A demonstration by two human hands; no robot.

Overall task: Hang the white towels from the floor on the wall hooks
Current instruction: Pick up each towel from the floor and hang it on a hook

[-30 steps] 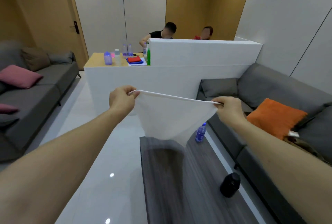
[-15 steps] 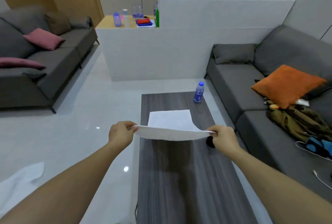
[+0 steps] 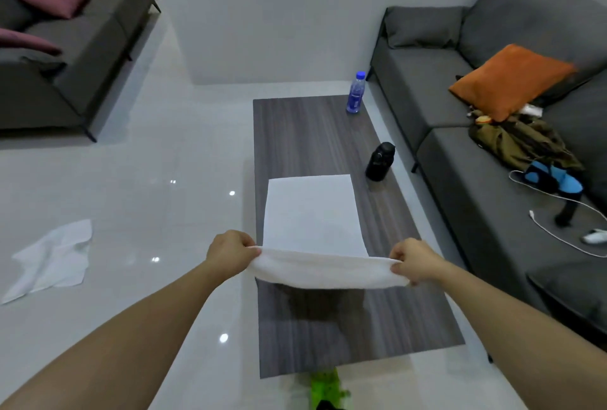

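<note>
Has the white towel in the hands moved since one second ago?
Yes. The towel came down: its far part now lies flat on the coffee table, not hanging above it.

I see a long dark wood-grain desk running away from me over a pale glossy floor. On the desk, the far half of a white towel lies flat, near the middle. A black bottle stands upright close to the right edge, just beyond the towel's far right corner. A clear water bottle with a blue cap stands at the far right corner. Off to the left, a crumpled white towel on the floor lies well apart from the desk.
</note>
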